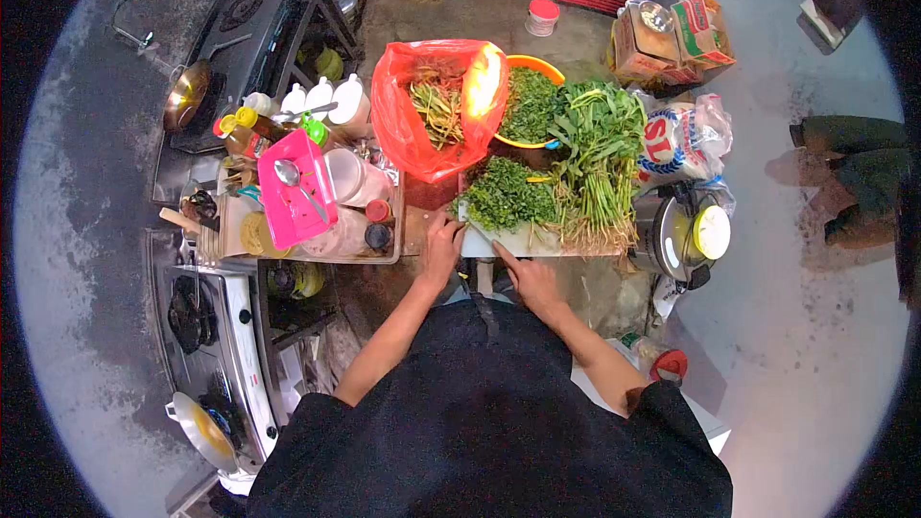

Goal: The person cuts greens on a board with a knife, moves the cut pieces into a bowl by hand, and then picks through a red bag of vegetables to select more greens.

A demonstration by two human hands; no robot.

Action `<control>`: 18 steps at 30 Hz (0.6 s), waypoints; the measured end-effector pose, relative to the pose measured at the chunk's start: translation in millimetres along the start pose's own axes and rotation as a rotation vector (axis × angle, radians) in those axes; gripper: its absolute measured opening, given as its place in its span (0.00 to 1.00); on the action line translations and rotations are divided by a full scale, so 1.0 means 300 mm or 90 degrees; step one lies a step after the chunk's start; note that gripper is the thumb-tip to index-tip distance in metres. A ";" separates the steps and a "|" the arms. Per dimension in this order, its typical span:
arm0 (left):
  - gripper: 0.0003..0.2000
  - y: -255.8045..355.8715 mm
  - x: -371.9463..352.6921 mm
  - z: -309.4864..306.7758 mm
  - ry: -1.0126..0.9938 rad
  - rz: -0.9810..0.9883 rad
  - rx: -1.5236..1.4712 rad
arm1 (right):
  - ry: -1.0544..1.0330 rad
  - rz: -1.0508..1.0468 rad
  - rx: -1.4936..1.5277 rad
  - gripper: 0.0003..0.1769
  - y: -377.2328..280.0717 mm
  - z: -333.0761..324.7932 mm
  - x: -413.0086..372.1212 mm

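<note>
My left hand is at the front left corner of a white cutting board, its fingers closed on that edge. Along the front edge, my right hand holds the board with one digit stretched onto its top; its other fingers are partly hidden. Chopped green leaves are heaped on the board. To their right lies a large bunch of leafy greens, roots toward me. A small yellow object rests among the leaves; I cannot make out what it is.
Behind the board stand a red plastic bag with stems and an orange-rimmed basin of cut greens. On the left are a pink tray with a spoon, jars and bottles. A steel pot is at the right, stoves at far left.
</note>
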State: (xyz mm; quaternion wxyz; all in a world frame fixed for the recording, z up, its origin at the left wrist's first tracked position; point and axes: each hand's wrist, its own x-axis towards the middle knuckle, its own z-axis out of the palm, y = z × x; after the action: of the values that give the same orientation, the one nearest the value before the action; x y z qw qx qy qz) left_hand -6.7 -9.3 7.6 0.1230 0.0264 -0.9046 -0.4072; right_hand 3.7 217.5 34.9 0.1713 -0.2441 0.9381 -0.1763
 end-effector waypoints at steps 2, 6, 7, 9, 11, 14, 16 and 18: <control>0.07 -0.008 -0.006 0.000 -0.012 0.015 0.006 | 0.032 -0.001 0.009 0.37 0.003 -0.004 -0.005; 0.07 -0.008 -0.020 0.004 -0.020 0.022 0.003 | 0.038 -0.003 0.002 0.37 -0.012 -0.011 -0.011; 0.07 -0.006 -0.021 0.007 -0.023 0.023 0.002 | 0.018 0.001 0.002 0.37 -0.016 -0.007 -0.012; 0.08 -0.003 -0.022 0.008 -0.018 0.009 -0.016 | -0.002 0.006 0.002 0.37 -0.017 -0.003 -0.017; 0.08 -0.001 -0.021 0.011 -0.022 0.003 -0.008 | 0.040 -0.012 -0.006 0.37 -0.017 0.005 -0.026; 0.08 0.004 -0.017 0.012 -0.027 0.000 -0.002 | 0.055 -0.017 -0.011 0.37 -0.011 0.015 -0.026; 0.08 -0.002 -0.014 0.014 -0.027 0.001 -0.001 | 0.060 -0.018 -0.004 0.38 -0.016 0.019 -0.023; 0.08 -0.005 -0.013 0.016 -0.003 0.030 0.001 | 0.065 -0.020 0.003 0.38 -0.025 0.019 -0.014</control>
State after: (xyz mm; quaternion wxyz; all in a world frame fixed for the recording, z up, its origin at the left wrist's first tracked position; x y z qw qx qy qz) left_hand -4.2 -6.1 2.4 0.1304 0.0045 -0.9058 -0.4032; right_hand 12.3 212.1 34.0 0.1211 -0.2489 0.9413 -0.1933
